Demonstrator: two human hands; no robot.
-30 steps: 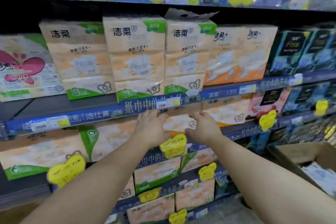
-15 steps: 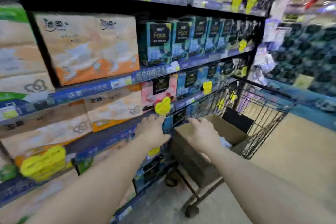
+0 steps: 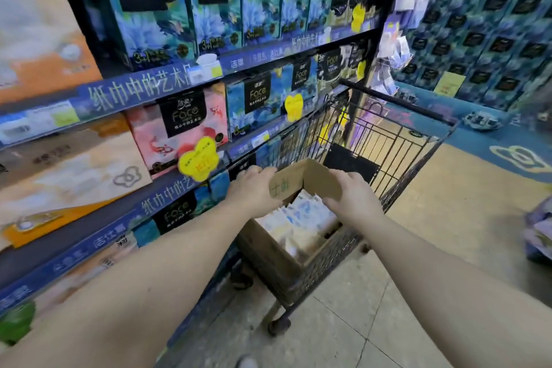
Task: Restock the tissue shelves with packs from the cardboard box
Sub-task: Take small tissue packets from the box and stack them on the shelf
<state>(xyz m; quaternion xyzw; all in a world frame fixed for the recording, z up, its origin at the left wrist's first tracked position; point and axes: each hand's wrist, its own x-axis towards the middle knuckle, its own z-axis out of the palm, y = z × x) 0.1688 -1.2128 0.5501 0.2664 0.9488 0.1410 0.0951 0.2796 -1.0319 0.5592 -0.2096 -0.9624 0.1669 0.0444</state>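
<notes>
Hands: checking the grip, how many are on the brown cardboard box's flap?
2: left hand grips the brown cardboard flap at its left edge, right hand at its right edge.

Cardboard box (image 3: pixel 277 251): matt brown. Packs (image 3: pixel 301 218) inside: glossy plastic wrap. Cart (image 3: pixel 397 140): dark metal wire. Shelf packs (image 3: pixel 167 9): shiny film. Floor (image 3: pixel 358 323): smooth tile.

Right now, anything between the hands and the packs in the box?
Yes: the cardboard flap. It stands up over the box's far end, and the left hand and right hand are at it on either side. The white packs lie uncovered just below the hands.
</notes>
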